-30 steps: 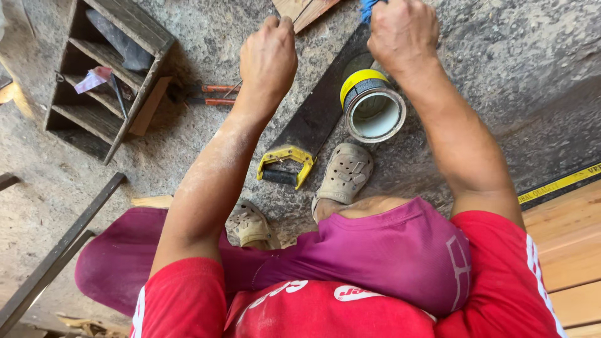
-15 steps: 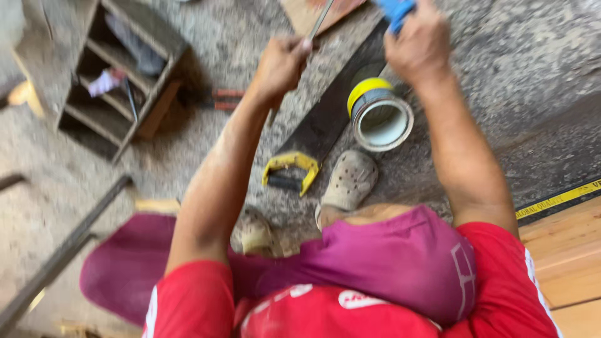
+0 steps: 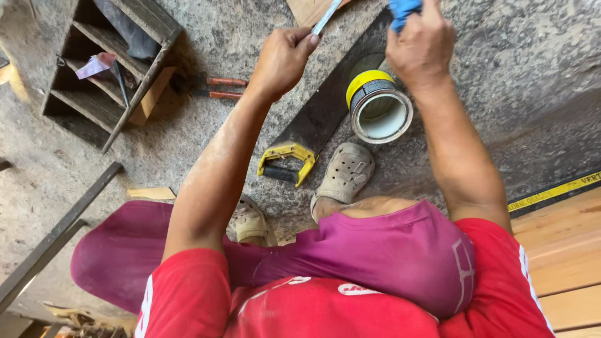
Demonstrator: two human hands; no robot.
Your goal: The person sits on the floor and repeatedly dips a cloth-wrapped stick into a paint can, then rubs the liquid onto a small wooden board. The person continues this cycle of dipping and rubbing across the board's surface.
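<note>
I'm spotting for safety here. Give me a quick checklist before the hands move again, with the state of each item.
1. Left hand grips the thin metal blade: ok, fingers closed round it.
2. Right hand holds the blue object: ok, though it is mostly cut off.
3. Where the two held things meet: cannot tell, out of frame.
4. Handsaw lies flat on the ground: ok.
5. Feet away from the saw: not ok, sandal sits beside its yellow handle.
6. Tape rolls steady: ok, resting by the saw.
</note>
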